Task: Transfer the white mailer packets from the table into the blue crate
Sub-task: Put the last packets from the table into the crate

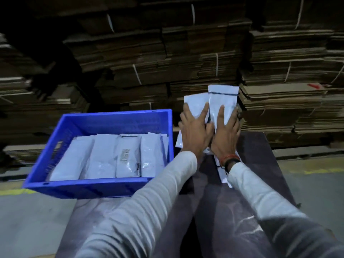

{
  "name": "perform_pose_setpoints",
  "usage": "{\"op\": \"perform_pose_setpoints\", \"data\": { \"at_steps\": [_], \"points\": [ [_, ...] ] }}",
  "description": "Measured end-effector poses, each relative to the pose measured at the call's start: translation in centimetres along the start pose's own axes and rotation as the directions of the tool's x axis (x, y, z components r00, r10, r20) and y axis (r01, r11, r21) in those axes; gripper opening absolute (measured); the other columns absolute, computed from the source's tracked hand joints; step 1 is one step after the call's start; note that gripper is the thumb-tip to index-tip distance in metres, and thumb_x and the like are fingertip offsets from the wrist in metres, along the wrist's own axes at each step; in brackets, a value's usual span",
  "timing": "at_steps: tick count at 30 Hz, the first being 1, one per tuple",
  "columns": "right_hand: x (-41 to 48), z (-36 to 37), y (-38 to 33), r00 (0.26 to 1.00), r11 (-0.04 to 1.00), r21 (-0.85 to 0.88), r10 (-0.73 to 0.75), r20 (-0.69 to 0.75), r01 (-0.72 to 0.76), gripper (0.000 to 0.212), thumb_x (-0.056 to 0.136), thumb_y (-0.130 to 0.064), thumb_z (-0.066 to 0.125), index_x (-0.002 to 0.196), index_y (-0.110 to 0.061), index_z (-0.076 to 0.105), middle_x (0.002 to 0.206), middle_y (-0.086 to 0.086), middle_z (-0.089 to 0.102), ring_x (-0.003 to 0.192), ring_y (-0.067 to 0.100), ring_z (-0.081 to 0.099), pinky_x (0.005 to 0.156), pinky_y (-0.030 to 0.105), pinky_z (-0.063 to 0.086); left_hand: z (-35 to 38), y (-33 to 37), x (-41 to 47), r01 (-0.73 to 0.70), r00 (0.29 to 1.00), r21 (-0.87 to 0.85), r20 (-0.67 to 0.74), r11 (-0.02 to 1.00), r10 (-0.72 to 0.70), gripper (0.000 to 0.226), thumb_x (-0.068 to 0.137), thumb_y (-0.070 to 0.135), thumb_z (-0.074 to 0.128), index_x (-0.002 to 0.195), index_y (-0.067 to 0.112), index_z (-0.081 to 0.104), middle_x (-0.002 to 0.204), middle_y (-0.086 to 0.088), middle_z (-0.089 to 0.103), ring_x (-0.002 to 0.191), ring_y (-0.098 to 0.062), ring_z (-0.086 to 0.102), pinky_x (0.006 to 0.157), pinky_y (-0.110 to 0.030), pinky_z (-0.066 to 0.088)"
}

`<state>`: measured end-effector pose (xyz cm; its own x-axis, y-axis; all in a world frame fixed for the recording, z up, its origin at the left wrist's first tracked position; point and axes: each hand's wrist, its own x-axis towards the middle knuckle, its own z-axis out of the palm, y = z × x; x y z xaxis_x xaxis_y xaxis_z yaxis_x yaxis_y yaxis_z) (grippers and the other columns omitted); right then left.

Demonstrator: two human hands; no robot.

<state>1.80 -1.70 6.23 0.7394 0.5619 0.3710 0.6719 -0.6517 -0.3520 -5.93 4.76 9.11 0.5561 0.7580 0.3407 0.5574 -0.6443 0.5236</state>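
Two white mailer packets lie at the far end of the dark table (219, 205). My left hand (195, 131) rests with spread, straight fingers on the left packet (193, 103). Beside it, my right hand (225, 133) lies flat on the taller packet (223, 95), which has a dark line near its top. More white packet edges (223, 176) show under my right wrist. The blue crate (83, 189) stands on the table's left side, holding several white packets (104, 155) side by side.
Tall stacks of flattened, strapped cardboard (279, 101) rise right behind the table and crate. Grey floor with a yellow line (314, 171) runs on the right and left of the table.
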Motion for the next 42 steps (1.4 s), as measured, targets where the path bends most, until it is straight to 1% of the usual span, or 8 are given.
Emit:
{"op": "perform_pose_setpoints", "data": {
  "at_steps": [5,10,17,22,27,33,37,42],
  "points": [
    [2.5,-1.5,-10.6,0.997,0.995,0.087,-0.047,-0.063,0.052,0.067,0.096,-0.045,0.04,0.154,-0.024,0.014,0.16,0.023,0.003,0.134,0.043,0.029,0.1,0.055,0.032,-9.4,-4.4,3.6,0.037,0.99,0.044,-0.137,0.998,-0.03,0.063,0.087,0.045,0.052,0.147,0.038,0.037,0.156,-0.023,0.013,0.128,-0.04,0.031,0.099,-0.047,0.035],
    [-0.6,1.9,-19.1,0.994,0.987,0.14,-0.091,0.054,0.083,0.068,0.095,-0.045,0.04,0.155,-0.023,0.015,0.16,0.024,0.001,0.135,0.044,0.027,0.103,0.054,0.03,-13.9,-13.3,2.6,0.152,0.979,0.139,-0.155,0.979,-0.13,0.062,0.088,0.044,0.05,0.148,0.038,0.034,0.157,-0.023,0.01,0.131,-0.04,0.029,0.102,-0.051,0.034],
    [-7.5,9.2,-22.1,0.932,0.994,0.093,-0.079,0.353,0.049,0.067,0.097,-0.044,0.038,0.155,-0.022,0.012,0.16,0.023,-0.006,0.14,0.044,0.02,0.109,0.057,0.023,-11.3,-22.6,-2.5,0.325,0.942,0.228,0.01,0.918,-0.336,0.06,0.093,0.041,0.051,0.149,0.034,0.033,0.157,-0.025,0.011,0.134,-0.042,0.029,0.102,-0.051,0.037],
    [-9.3,12.6,-20.8,0.87,1.0,-0.005,-0.011,0.493,0.016,0.067,0.098,-0.043,0.035,0.155,-0.022,0.005,0.16,0.023,-0.011,0.146,0.042,0.009,0.113,0.056,0.02,-8.4,-26.2,-3.9,0.297,0.909,0.311,0.196,0.903,-0.367,0.062,0.098,0.046,0.042,0.154,0.036,0.018,0.161,-0.023,-0.001,0.142,-0.041,0.023,0.108,-0.051,0.034],
    [-9.9,15.1,-19.5,0.708,0.998,-0.035,0.062,0.704,-0.052,0.072,0.098,-0.054,0.031,0.155,-0.024,-0.002,0.158,0.02,-0.022,0.146,0.044,-0.009,0.117,0.059,0.012,-5.4,-28.7,-4.9,0.308,0.741,0.303,0.518,0.902,-0.428,0.075,0.096,0.063,0.03,0.154,0.037,-0.008,0.16,-0.015,-0.025,0.149,-0.039,-0.01,0.115,-0.058,0.019],
    [-9.7,15.3,-19.4,0.678,0.996,-0.087,0.083,0.73,-0.029,0.072,0.099,-0.051,0.029,0.155,-0.022,-0.006,0.158,0.022,-0.022,0.145,0.047,-0.007,0.117,0.058,0.013,-5.0,-28.6,-4.8,0.293,0.708,0.359,0.541,0.886,-0.453,0.078,0.092,0.072,0.02,0.153,0.038,-0.015,0.159,-0.016,-0.027,0.148,-0.04,-0.015,0.118,-0.058,0.011],
    [-9.0,13.1,-19.4,0.736,0.999,0.005,0.021,0.677,-0.033,0.074,0.098,-0.045,0.035,0.155,-0.021,-0.006,0.159,0.021,-0.02,0.147,0.043,-0.008,0.118,0.056,0.011,-5.7,-26.6,-4.5,0.347,0.786,0.303,0.423,0.888,-0.451,0.077,0.091,0.073,0.02,0.154,0.039,-0.008,0.16,-0.016,-0.024,0.148,-0.04,-0.015,0.119,-0.059,0.002],
    [-5.9,7.6,-17.1,0.896,0.956,0.29,-0.163,0.414,0.039,0.074,0.095,-0.037,0.047,0.155,-0.017,0.008,0.161,0.02,0.0,0.147,0.038,0.013,0.115,0.048,0.028,-7.1,-20.4,-1.9,0.219,0.963,0.042,0.153,0.975,-0.223,0.072,0.089,0.067,0.026,0.155,0.039,0.013,0.164,-0.015,-0.003,0.151,-0.037,-0.001,0.117,-0.053,0.015]
  ]
}}
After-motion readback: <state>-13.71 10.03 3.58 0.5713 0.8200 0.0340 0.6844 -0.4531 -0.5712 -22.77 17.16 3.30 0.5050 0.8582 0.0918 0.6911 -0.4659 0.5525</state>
